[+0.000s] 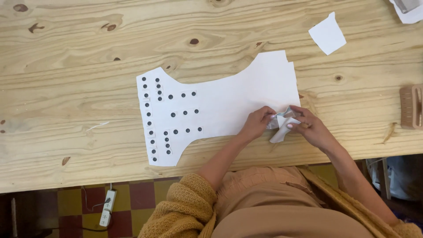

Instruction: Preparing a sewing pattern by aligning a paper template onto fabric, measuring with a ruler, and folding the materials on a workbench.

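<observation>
Body: one person, tan top, mustard knit cardigan, leaning over the table edge.
Left hand: fingers curled in, tips pinching the left end of the small strip; hand rests on the big sheet's right end.
Right hand: fingers bent, thumb and forefinger nipping the right side of the same strip.
Small strip: one, white-grey, crumpled and folded, held between both hands just off the big sheet's lower right corner, near the table's front edge.
Big sheet: one white cut-out, wide at the left, waisted in the middle, lying flat on the table.
Dark studs: roughly 26 counted, black and round, all on the sheet's left part; a long column at the far left, short columns and three short rows beside it.
Paper scrap: one, white, well apart, upper right.
Wooden block: one, slotted, at the right edge.
Table: one, knotty pale pine.
Power strip: one, white, on the checked floor under the table.
</observation>
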